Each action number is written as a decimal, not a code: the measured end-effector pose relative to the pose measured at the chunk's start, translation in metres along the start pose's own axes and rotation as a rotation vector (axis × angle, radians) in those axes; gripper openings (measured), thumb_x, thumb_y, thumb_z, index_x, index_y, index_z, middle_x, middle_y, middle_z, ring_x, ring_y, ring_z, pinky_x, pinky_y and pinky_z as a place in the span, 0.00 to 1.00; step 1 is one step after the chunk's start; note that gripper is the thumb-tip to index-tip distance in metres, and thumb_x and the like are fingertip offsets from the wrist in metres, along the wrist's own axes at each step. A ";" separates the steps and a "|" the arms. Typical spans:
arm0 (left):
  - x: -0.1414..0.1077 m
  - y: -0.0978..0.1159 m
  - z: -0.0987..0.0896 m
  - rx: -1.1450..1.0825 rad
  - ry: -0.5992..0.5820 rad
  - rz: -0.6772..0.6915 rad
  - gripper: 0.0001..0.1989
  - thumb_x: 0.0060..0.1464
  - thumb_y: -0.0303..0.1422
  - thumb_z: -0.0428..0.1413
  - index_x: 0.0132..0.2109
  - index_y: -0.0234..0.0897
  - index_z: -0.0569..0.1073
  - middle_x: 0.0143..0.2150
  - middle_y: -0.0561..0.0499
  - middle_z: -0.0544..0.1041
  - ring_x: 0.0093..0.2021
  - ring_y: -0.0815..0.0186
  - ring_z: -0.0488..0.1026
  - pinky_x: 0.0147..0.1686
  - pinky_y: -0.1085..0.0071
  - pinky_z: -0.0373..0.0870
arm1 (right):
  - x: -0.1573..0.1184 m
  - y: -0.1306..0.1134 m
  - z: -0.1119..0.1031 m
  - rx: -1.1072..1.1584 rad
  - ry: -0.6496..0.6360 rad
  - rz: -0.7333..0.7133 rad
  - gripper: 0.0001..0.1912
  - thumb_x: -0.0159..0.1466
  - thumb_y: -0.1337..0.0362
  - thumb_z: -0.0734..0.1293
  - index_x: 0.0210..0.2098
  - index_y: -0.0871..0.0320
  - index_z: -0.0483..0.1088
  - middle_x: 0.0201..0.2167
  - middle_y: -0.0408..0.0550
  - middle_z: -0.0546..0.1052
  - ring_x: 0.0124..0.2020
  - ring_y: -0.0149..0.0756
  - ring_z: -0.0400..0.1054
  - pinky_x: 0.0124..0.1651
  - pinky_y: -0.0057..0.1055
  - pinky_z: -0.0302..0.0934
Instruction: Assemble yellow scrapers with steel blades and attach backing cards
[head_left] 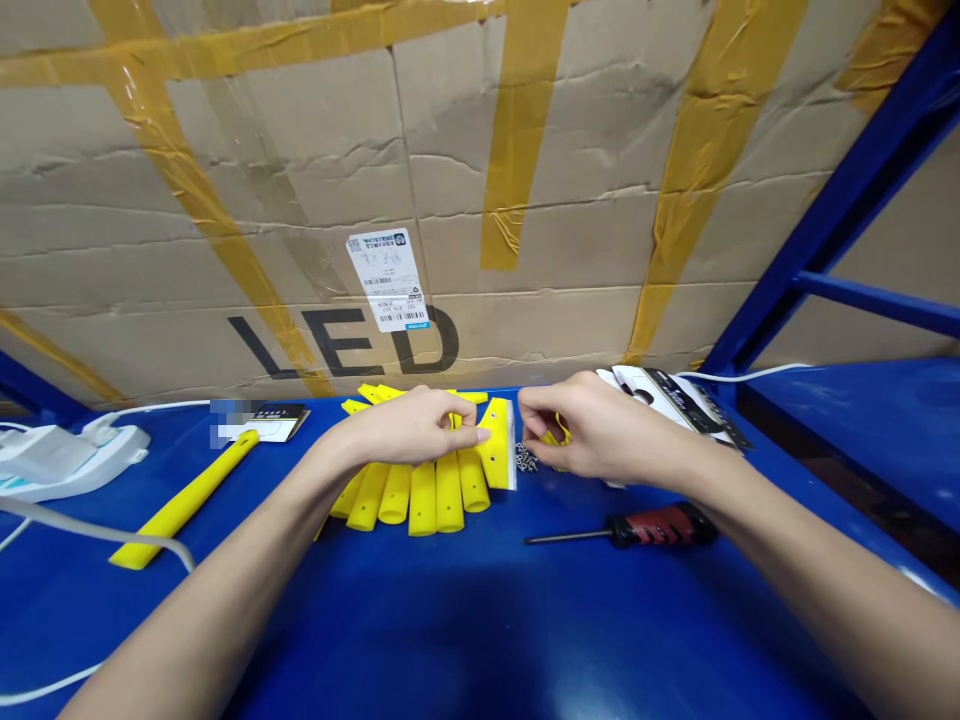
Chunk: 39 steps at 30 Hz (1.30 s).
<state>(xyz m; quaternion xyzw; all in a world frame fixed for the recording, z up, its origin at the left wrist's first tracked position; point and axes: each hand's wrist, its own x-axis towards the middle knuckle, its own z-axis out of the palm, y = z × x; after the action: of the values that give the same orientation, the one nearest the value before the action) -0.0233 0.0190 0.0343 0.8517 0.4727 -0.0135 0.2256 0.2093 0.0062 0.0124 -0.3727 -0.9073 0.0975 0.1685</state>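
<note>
Head view: right hand (604,425) pinching yellow plastic (558,436), left hand (409,426) resting on drilled bars (424,498).

Bars (424,497) on bench (480,630), screwdriver (622,527) front R, power strip (67,460) far L, carton (525,170) behind

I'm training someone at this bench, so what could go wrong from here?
The loose screws lie in a small heap on the bare bench beside the right hand, so a knock could probably scatter them. The fanned yellow strips under the left hand might also slide out of line if pressed unevenly.
</note>
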 end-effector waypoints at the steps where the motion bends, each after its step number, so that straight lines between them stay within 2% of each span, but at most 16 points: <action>1: 0.000 0.001 0.000 -0.011 -0.003 -0.009 0.18 0.61 0.48 0.50 0.31 0.39 0.66 0.25 0.56 0.66 0.25 0.69 0.62 0.26 0.70 0.54 | 0.000 -0.002 0.000 0.016 0.050 -0.048 0.12 0.58 0.70 0.66 0.27 0.55 0.56 0.19 0.35 0.62 0.21 0.27 0.51 0.28 0.28 0.44; 6: -0.001 0.003 0.000 -0.115 -0.008 -0.027 0.18 0.59 0.49 0.51 0.30 0.39 0.64 0.23 0.56 0.65 0.24 0.69 0.64 0.25 0.71 0.54 | 0.001 -0.011 0.009 -0.055 0.125 -0.245 0.10 0.67 0.71 0.61 0.28 0.56 0.60 0.25 0.41 0.65 0.26 0.30 0.57 0.30 0.29 0.44; 13: -0.002 0.000 -0.001 -0.170 -0.015 -0.093 0.19 0.58 0.50 0.51 0.30 0.40 0.64 0.19 0.57 0.65 0.20 0.68 0.62 0.23 0.71 0.55 | -0.002 -0.021 0.010 -0.446 0.100 -0.435 0.13 0.68 0.76 0.57 0.31 0.57 0.68 0.25 0.46 0.71 0.31 0.37 0.57 0.32 0.37 0.43; 17: -0.003 -0.003 -0.002 -0.228 -0.035 -0.116 0.19 0.59 0.52 0.51 0.32 0.40 0.66 0.19 0.57 0.64 0.20 0.68 0.62 0.23 0.71 0.56 | -0.002 -0.027 0.011 -0.517 0.075 -0.473 0.11 0.68 0.74 0.59 0.33 0.58 0.69 0.28 0.47 0.74 0.33 0.38 0.59 0.32 0.39 0.42; 21: -0.003 -0.005 -0.003 -0.288 -0.029 -0.110 0.17 0.59 0.48 0.52 0.31 0.40 0.66 0.19 0.57 0.64 0.19 0.69 0.61 0.23 0.71 0.57 | -0.002 -0.031 0.011 -0.471 0.053 -0.444 0.11 0.67 0.73 0.58 0.32 0.58 0.68 0.28 0.48 0.75 0.33 0.38 0.61 0.33 0.38 0.44; 24: -0.001 -0.008 -0.002 -0.304 -0.021 -0.090 0.14 0.60 0.45 0.52 0.32 0.40 0.66 0.20 0.57 0.64 0.19 0.69 0.62 0.23 0.71 0.57 | -0.003 -0.030 0.010 -0.279 0.086 -0.332 0.08 0.67 0.69 0.60 0.31 0.58 0.68 0.27 0.47 0.73 0.30 0.35 0.61 0.32 0.34 0.47; 27: 0.000 -0.010 0.001 -0.328 -0.034 -0.069 0.14 0.60 0.45 0.53 0.33 0.40 0.67 0.21 0.58 0.65 0.19 0.70 0.62 0.23 0.71 0.58 | -0.002 -0.025 0.006 0.063 0.177 -0.177 0.05 0.65 0.66 0.63 0.31 0.57 0.67 0.27 0.43 0.73 0.27 0.30 0.63 0.32 0.29 0.52; 29: 0.000 -0.008 0.002 -0.339 -0.029 -0.072 0.16 0.60 0.47 0.53 0.33 0.40 0.66 0.21 0.58 0.65 0.20 0.70 0.63 0.23 0.71 0.58 | 0.001 -0.019 0.004 0.220 0.296 0.008 0.08 0.64 0.63 0.65 0.28 0.57 0.66 0.24 0.41 0.73 0.26 0.29 0.64 0.32 0.28 0.55; 31: -0.002 -0.003 0.003 -0.345 -0.016 -0.073 0.17 0.59 0.47 0.54 0.32 0.40 0.65 0.21 0.58 0.64 0.20 0.70 0.62 0.23 0.71 0.57 | 0.004 -0.013 0.001 0.268 0.371 0.270 0.16 0.65 0.56 0.66 0.24 0.56 0.65 0.21 0.42 0.72 0.23 0.30 0.63 0.29 0.29 0.54; 32: -0.003 0.000 0.003 -0.352 -0.010 -0.067 0.17 0.59 0.47 0.54 0.31 0.40 0.64 0.20 0.58 0.64 0.20 0.70 0.62 0.23 0.71 0.57 | 0.005 -0.009 0.000 0.299 0.336 0.386 0.19 0.64 0.52 0.67 0.23 0.57 0.66 0.20 0.44 0.73 0.23 0.31 0.63 0.28 0.30 0.54; 34: -0.005 0.006 0.004 -0.365 0.000 -0.043 0.17 0.59 0.47 0.55 0.32 0.40 0.65 0.20 0.59 0.64 0.20 0.71 0.62 0.23 0.72 0.57 | 0.005 -0.003 -0.001 0.478 0.159 0.536 0.20 0.61 0.49 0.70 0.23 0.58 0.70 0.23 0.48 0.77 0.24 0.32 0.67 0.28 0.31 0.58; 36: -0.006 0.012 0.006 -0.360 0.015 -0.021 0.17 0.59 0.48 0.54 0.32 0.40 0.65 0.21 0.59 0.64 0.19 0.71 0.62 0.23 0.72 0.58 | 0.005 0.001 0.000 0.731 -0.013 0.581 0.18 0.56 0.50 0.75 0.24 0.59 0.74 0.25 0.49 0.79 0.26 0.32 0.70 0.29 0.29 0.61; 39: -0.005 0.016 0.010 -0.322 0.051 -0.003 0.18 0.60 0.50 0.54 0.33 0.40 0.65 0.19 0.59 0.64 0.19 0.70 0.63 0.23 0.72 0.59 | 0.004 0.005 0.005 1.027 -0.075 0.576 0.16 0.49 0.54 0.80 0.24 0.60 0.76 0.23 0.45 0.77 0.25 0.29 0.68 0.29 0.26 0.62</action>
<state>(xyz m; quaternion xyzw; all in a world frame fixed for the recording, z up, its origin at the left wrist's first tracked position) -0.0113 0.0037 0.0327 0.8039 0.4754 0.0837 0.3474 0.2078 0.0124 0.0076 -0.4709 -0.6114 0.5794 0.2621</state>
